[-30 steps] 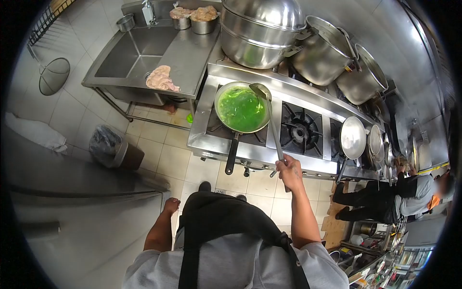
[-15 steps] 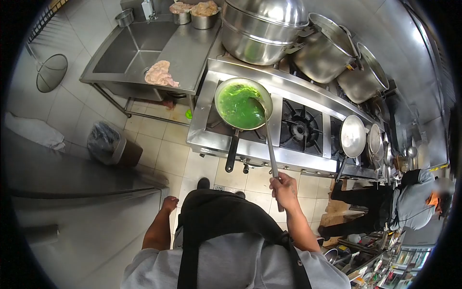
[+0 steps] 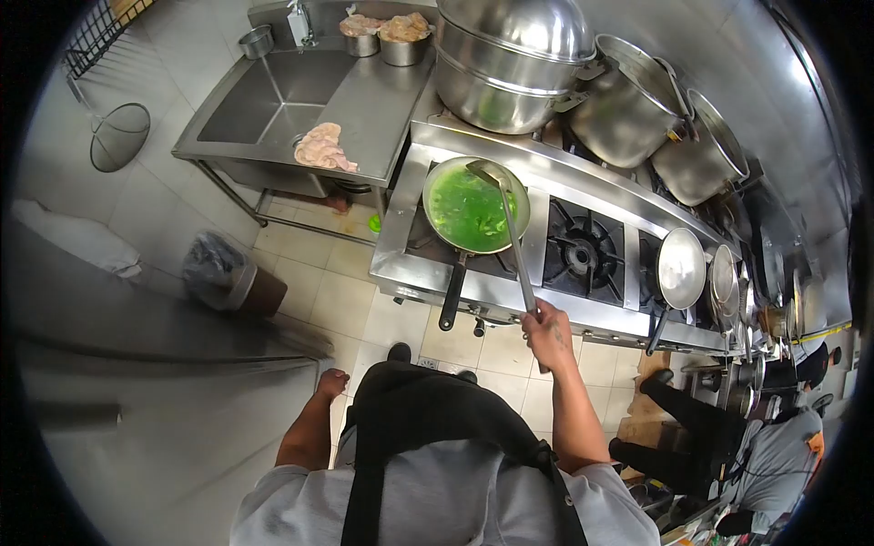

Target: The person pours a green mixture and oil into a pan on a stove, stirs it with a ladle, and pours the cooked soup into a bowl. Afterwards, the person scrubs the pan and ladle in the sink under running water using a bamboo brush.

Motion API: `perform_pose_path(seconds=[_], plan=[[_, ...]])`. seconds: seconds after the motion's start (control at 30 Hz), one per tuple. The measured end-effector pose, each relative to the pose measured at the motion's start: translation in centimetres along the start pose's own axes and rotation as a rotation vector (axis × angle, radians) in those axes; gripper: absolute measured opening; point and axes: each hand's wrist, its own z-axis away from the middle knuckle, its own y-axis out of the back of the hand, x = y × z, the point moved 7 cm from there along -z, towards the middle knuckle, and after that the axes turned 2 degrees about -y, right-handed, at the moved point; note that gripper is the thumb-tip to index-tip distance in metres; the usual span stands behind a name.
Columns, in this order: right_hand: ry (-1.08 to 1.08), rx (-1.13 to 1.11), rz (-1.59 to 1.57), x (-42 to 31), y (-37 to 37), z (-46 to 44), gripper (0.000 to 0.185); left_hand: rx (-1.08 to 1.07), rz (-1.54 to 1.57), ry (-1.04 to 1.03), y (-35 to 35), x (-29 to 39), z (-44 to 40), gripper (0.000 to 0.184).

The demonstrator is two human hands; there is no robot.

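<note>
My right hand [image 3: 549, 337] is wrapped round the long handle of a metal ladle [image 3: 515, 237]. The ladle's bowl rests at the far edge of a frying pan [image 3: 431, 227], just above or on the rim. Bright green liquid with leafy bits [image 3: 462, 211] fills the pan. It sits on the left burner, its black handle [image 3: 452, 296] pointing toward me and untouched. Down by my left side, next to the grey cabinet, hangs my left hand [image 3: 334, 383], fingers curled in with nothing visible in them.
Large steel pots [image 3: 510, 77] stand along the back of the stove [image 3: 401, 264]. A second burner [image 3: 581, 250] and a small pan [image 3: 681, 268] are to the right. Raw meat [image 3: 324, 148] lies beside the sink [image 3: 246, 100]. A bin [image 3: 259, 289] stands left. A co-worker [image 3: 774, 455] is at right.
The ladle's bowl has moved from inside the liquid on the right to the pan's far rim. My right hand has moved slightly up toward the stove. The view has shifted slightly.
</note>
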Motion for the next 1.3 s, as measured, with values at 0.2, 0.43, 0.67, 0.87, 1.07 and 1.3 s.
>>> perform_pose_path(seconds=[0.2, 0.43, 0.67, 0.87, 1.07, 1.3], plan=[[0.148, 0.000, 0.407, -1.6, -0.8, -3.9, 0.027, 0.037, 0.071, 0.108, 0.4, -1.1, 1.1, 0.024], [0.239, -0.057, 0.746, -2.2, -1.4, -3.1, 0.040, 0.011, -0.170, -0.104, -0.6, -3.7, 2.4, 0.021], [0.333, -0.146, 1.108, -0.8, 1.3, 0.7, 0.049, 0.005, -0.258, -0.063, -2.2, -6.2, 2.6, 0.031], [0.264, -0.147, 0.943, -0.3, 6.0, 3.4, 0.050, 0.014, -0.163, 0.080, -1.3, -4.6, 1.6, 0.030], [0.065, -0.050, 0.316, -1.7, 5.6, 2.2, 0.041, 0.030, -0.175, 0.034, -1.8, -3.0, 0.7, 0.030], [0.212, -0.003, 0.410, -1.9, 2.5, -4.3, 0.033, 0.027, -0.237, -0.129, -1.3, -2.4, 1.1, 0.032]])
